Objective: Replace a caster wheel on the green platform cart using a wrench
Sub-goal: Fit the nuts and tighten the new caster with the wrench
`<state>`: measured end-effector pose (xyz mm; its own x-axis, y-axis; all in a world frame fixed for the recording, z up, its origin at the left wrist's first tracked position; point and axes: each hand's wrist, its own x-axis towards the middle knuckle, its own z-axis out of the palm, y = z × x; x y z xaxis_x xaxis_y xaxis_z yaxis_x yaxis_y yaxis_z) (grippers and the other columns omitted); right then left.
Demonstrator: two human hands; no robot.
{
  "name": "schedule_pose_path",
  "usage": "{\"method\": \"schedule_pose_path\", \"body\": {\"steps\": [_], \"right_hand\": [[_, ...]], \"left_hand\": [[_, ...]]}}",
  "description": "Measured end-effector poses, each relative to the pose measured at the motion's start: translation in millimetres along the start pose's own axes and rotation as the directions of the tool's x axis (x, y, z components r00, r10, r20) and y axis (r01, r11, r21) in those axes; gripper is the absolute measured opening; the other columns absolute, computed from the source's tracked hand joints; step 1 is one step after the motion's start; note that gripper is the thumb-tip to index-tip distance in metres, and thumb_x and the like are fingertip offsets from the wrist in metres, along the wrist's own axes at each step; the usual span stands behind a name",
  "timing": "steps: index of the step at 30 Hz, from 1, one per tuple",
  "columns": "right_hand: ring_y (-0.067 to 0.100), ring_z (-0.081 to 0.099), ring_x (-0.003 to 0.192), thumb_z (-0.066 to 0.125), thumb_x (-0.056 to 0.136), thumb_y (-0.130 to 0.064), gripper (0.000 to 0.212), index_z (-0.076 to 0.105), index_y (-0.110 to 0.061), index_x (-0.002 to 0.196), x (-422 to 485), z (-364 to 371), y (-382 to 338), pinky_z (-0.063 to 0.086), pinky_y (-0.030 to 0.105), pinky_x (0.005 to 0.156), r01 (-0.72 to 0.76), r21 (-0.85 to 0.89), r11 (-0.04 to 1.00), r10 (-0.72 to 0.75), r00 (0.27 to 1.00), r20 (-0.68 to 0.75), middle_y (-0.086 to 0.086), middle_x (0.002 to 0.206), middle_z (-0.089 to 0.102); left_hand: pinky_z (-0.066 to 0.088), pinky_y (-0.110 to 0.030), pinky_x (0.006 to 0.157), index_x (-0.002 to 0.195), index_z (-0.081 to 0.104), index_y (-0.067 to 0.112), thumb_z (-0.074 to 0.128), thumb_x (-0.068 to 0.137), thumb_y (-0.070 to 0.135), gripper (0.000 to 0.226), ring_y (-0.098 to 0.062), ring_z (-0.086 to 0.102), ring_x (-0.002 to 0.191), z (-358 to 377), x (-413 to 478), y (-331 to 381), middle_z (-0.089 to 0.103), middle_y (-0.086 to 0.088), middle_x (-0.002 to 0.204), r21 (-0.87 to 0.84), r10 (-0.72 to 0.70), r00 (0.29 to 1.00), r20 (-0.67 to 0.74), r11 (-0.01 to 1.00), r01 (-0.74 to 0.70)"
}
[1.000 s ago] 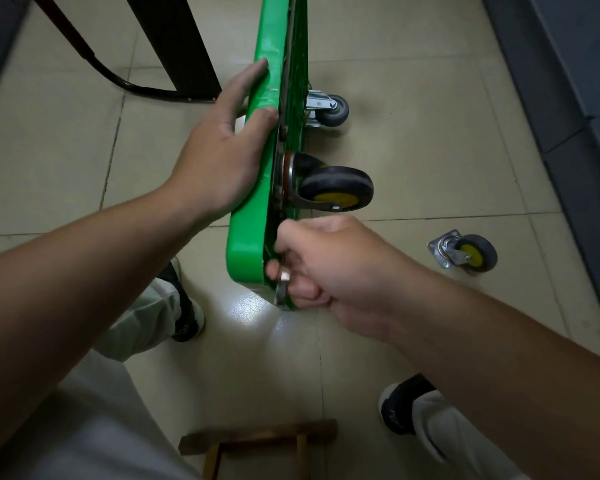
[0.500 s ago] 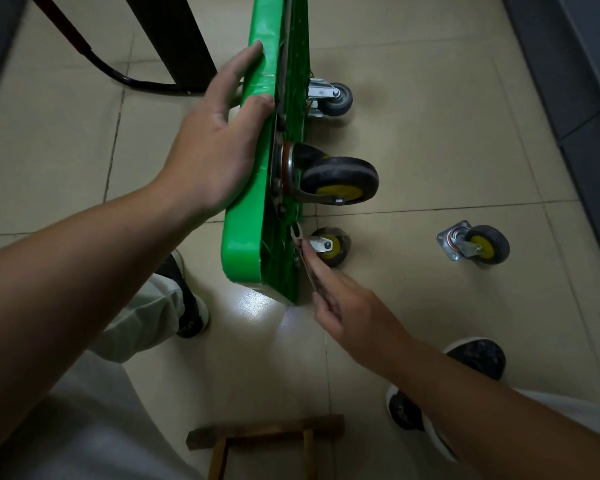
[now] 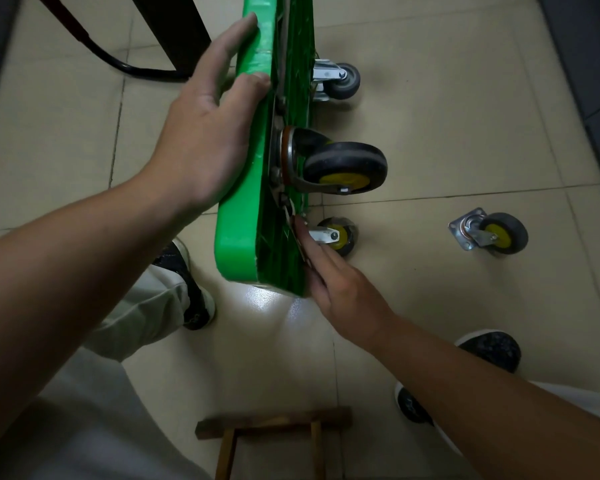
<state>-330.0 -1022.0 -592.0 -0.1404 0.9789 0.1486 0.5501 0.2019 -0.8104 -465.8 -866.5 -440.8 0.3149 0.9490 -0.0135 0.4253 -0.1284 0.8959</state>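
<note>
The green platform cart (image 3: 238,233) stands on its side edge on the tiled floor. My left hand (image 3: 205,140) grips its upper edge, fingers over the rim. On the underside a black caster with a yellow hub (image 3: 345,168) sticks out to the right; a grey one (image 3: 343,81) sits farther back and another (image 3: 336,235) low down. My right hand (image 3: 340,289) lies along the underside, its straight fingers holding a thin metal wrench (image 3: 288,209) whose head reaches the caster plate's near corner. A loose caster (image 3: 492,233) lies on the floor to the right.
A wooden stool frame (image 3: 274,431) is at the bottom centre. My two shoes (image 3: 191,292) (image 3: 489,351) flank the cart's near end. A black tube base and post (image 3: 146,69) stand at the back left. A dark wall (image 3: 589,71) runs along the right.
My right hand went from a fist around the wrench at the cart's near corner to straight fingers along it, with the head up by the caster plate. The lower caster came into view.
</note>
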Motion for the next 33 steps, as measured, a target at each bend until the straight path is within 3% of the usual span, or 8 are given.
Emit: {"method": "schedule_pose_path", "body": {"steps": [10, 14, 16, 18, 22, 28, 31, 33], "right_hand": [[0.038, 0.063, 0.103, 0.048, 0.096, 0.014, 0.076, 0.017, -0.017, 0.158, 9.0, 9.9, 7.2, 0.054, 0.044, 0.098, -0.002, 0.079, 0.997, 0.005, 0.999, -0.039, 0.022, 0.116, 0.061], [0.022, 0.060, 0.127, 0.051, 0.099, 0.006, 0.079, 0.016, -0.027, 0.161, 2.8, 5.7, -9.0, 0.047, 0.035, 0.111, -0.056, 0.179, 0.982, 0.059, 0.998, -0.014, 0.014, 0.141, 0.058], [0.000, 0.063, 0.103, 0.052, 0.101, -0.002, 0.081, 0.015, -0.040, 0.161, -1.5, 1.6, -20.0, 0.051, 0.020, 0.094, -0.129, 0.262, 0.956, 0.127, 0.992, 0.026, -0.003, 0.128, 0.066], [0.001, 0.059, 0.069, 0.053, 0.102, -0.009, 0.080, 0.014, -0.049, 0.159, -6.1, -2.5, -30.9, 0.052, 0.020, 0.071, -0.207, 0.349, 0.914, 0.193, 0.978, 0.074, -0.023, 0.089, 0.065], [0.027, 0.065, 0.068, 0.053, 0.100, -0.017, 0.076, 0.017, -0.052, 0.157, -0.4, -13.6, -63.1, 0.060, 0.032, 0.066, -0.350, 0.472, 0.810, 0.331, 0.935, 0.125, 0.002, 0.073, 0.067], [0.000, 0.060, 0.050, 0.055, 0.101, -0.008, 0.060, 0.039, -0.028, 0.156, 27.0, -48.4, -99.7, 0.045, 0.017, 0.051, -0.603, 0.541, 0.586, 0.521, 0.792, 0.319, -0.001, 0.065, 0.071], [0.005, 0.043, 0.036, 0.050, 0.100, -0.001, 0.018, 0.065, -0.007, 0.109, 54.3, -72.0, -116.8, 0.031, 0.017, 0.037, -0.680, 0.637, 0.364, 0.567, 0.704, 0.427, 0.018, 0.070, 0.057], [0.006, 0.037, 0.035, 0.046, 0.101, 0.000, 0.011, 0.050, -0.008, 0.094, 79.9, -89.1, -122.5, 0.026, 0.016, 0.034, -0.725, 0.661, 0.195, 0.531, 0.645, 0.550, 0.017, 0.077, 0.048]], "left_hand": [[0.053, -0.015, 0.068, 0.160, 0.032, 0.036, 0.042, 0.111, 0.028, 0.052, 0.012, 0.063, 0.082, 0.3, -0.6, 0.0, 0.052, 0.018, 0.127, 0.003, 0.003, 1.000, -0.008, 1.000, -0.003], [0.055, -0.016, 0.070, 0.160, 0.032, 0.037, 0.042, 0.111, 0.028, 0.052, 0.013, 0.063, 0.082, -0.3, -0.2, -0.3, 0.053, 0.022, 0.124, -0.007, -0.011, 1.000, -0.017, 1.000, 0.011], [0.052, -0.012, 0.065, 0.160, 0.032, 0.037, 0.042, 0.111, 0.028, 0.052, 0.015, 0.063, 0.079, 0.4, -0.9, 0.6, 0.052, 0.024, 0.120, -0.006, -0.014, 1.000, -0.013, 1.000, 0.014], [0.049, -0.008, 0.061, 0.160, 0.033, 0.037, 0.043, 0.111, 0.028, 0.051, 0.019, 0.061, 0.077, 1.5, -0.7, 1.8, 0.049, 0.026, 0.116, 0.002, -0.014, 1.000, -0.019, 1.000, 0.014], [0.049, -0.009, 0.061, 0.159, 0.035, 0.038, 0.044, 0.110, 0.027, 0.051, 0.017, 0.062, 0.075, 1.3, -0.3, 3.0, 0.054, 0.022, 0.119, -0.003, -0.030, 0.999, -0.020, 1.000, 0.030], [0.049, -0.019, 0.071, 0.156, 0.034, 0.050, 0.045, 0.108, 0.039, 0.051, 0.012, 0.062, 0.078, -2.3, -1.3, 1.6, 0.057, 0.006, 0.139, 0.063, -0.050, 0.999, -0.022, 0.997, 0.051], [0.048, -0.027, 0.078, 0.156, 0.034, 0.052, 0.045, 0.105, 0.043, 0.053, 0.009, 0.060, 0.081, -1.2, -0.5, 2.0, 0.057, 0.005, 0.142, 0.074, -0.062, 0.998, -0.024, 0.995, 0.064], [0.046, -0.028, 0.079, 0.155, 0.034, 0.052, 0.044, 0.101, 0.046, 0.056, 0.006, 0.059, 0.084, 0.1, -0.5, 3.0, 0.058, 0.006, 0.142, 0.078, -0.064, 0.997, -0.031, 0.995, 0.067]]}}
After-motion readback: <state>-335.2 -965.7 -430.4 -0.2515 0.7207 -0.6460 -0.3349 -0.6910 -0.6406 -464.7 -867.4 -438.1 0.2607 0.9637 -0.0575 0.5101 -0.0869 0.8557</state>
